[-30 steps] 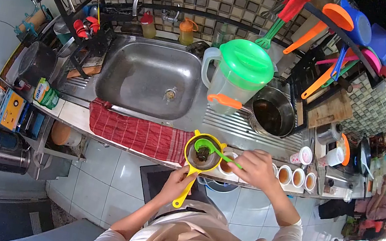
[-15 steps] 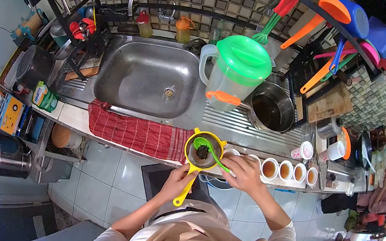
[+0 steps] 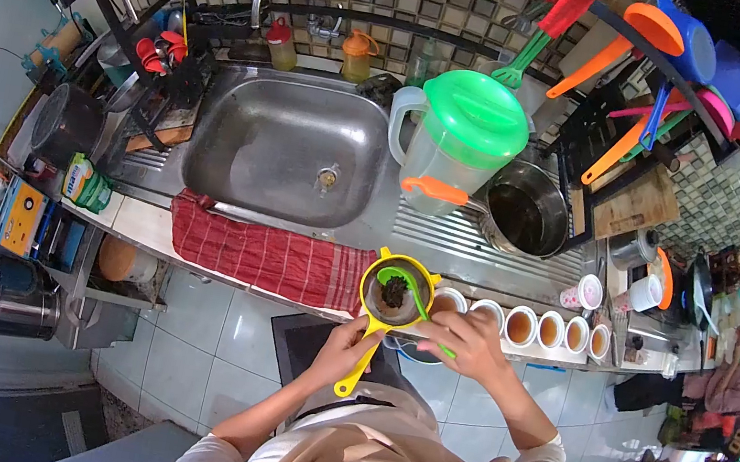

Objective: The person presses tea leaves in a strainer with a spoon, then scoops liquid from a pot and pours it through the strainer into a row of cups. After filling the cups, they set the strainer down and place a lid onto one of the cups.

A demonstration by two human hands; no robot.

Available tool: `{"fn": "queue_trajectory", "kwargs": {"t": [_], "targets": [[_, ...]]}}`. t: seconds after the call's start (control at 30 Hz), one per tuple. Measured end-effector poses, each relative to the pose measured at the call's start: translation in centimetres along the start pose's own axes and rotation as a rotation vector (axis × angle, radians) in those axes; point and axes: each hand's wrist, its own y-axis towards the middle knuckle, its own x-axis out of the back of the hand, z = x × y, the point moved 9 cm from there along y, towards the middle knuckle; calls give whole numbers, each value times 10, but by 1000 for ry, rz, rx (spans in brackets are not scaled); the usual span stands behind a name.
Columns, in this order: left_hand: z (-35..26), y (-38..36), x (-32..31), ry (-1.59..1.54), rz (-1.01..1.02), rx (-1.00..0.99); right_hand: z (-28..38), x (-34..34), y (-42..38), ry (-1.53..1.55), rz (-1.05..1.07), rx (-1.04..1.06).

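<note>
My left hand point(image 3: 341, 350) is closed round the yellow handle of a strainer point(image 3: 374, 307) at the counter's front edge. Dark wet leaves lie in a clump in its mesh. In my right hand point(image 3: 468, 345) is a green spoon point(image 3: 420, 299), its bowl down in the strainer by the leaves. Right of the strainer stands a row of white cups point(image 3: 522, 327) holding reddish-brown liquid. My right hand is over the near side of this row and partly covers one cup. Whether a cup stands under the strainer is hidden.
A red cloth point(image 3: 269, 259) lies along the counter's edge, before the steel sink point(image 3: 210, 143). Behind the cups stand a clear pitcher with a green lid point(image 3: 475, 117) and a pot of dark liquid point(image 3: 528, 208). Utensils hang from the rack point(image 3: 615, 28).
My right hand has shifted slightly right and down, and the spoon's bowl has moved across the strainer to the right. The whole view has shifted a little.
</note>
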Motion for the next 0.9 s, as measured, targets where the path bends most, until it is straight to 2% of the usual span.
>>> {"fn": "queue_trajectory", "kwargs": {"t": [0.07, 0.1, 0.17, 0.23, 0.33, 0.4, 0.5, 0.63, 0.73, 0.9], "targets": [[-2, 0, 0, -7, 6, -12, 12, -1, -11, -51, -7, 148], [-2, 0, 0, -10, 2, -13, 15, -1, -14, -49, -4, 152], [-1, 0, 0, 3, -3, -25, 19, 1, -20, -147, -26, 144], [2, 1, -1, -8, -3, -26, 15, -10, -31, -128, 28, 129], [0, 0, 0, -16, -18, -33, 15, -12, -40, -141, -16, 124], [0, -1, -1, -15, -24, -36, 13, -22, -42, -131, 56, 98], [0, -2, -1, -20, -17, -28, 14, -21, -51, -128, -24, 102], [1, -2, -1, -22, -20, -31, 10, -30, -57, -119, 14, 80], [0, -1, -1, -24, -32, -48, 12, -27, -59, -123, -45, 76], [4, 1, -1, -29, -31, -52, 6, -41, -67, -32, -15, -29]]}}
